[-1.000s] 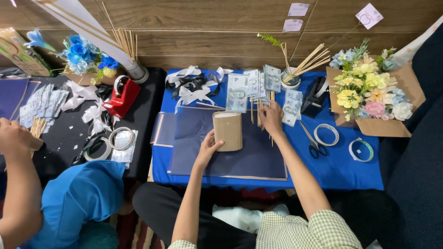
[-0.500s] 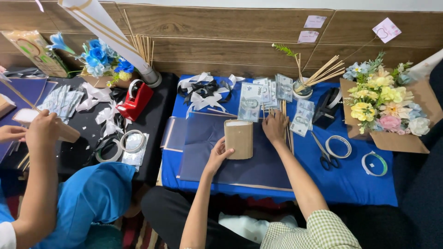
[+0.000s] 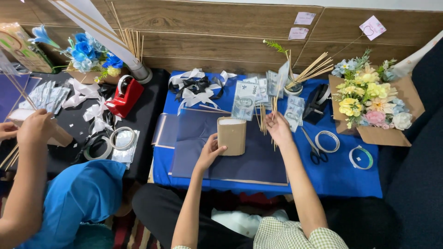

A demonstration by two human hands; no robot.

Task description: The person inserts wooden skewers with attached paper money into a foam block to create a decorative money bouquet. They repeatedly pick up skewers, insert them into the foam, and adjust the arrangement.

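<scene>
- My left hand (image 3: 210, 152) is cupped around the side of a tan cardboard block (image 3: 231, 135), thumb and fingers touching it; the block stands upright on dark blue paper (image 3: 249, 161).
- My right hand (image 3: 278, 128) is pinched shut on thin wooden sticks (image 3: 264, 119), just right of the block.
- Banknotes (image 3: 244, 94) lie just beyond the sticks on the blue tablecloth (image 3: 341, 177).
- Scissors (image 3: 314, 147) and tape rings (image 3: 327, 141) lie to the right, near a flower box (image 3: 374, 103).
- A co-worker's hand (image 3: 36, 130) works at the black table (image 3: 143, 120), well apart on my left.

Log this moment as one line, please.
left hand: holds brown paper roll | right hand: grips wooden skewers | surface: blue table
</scene>
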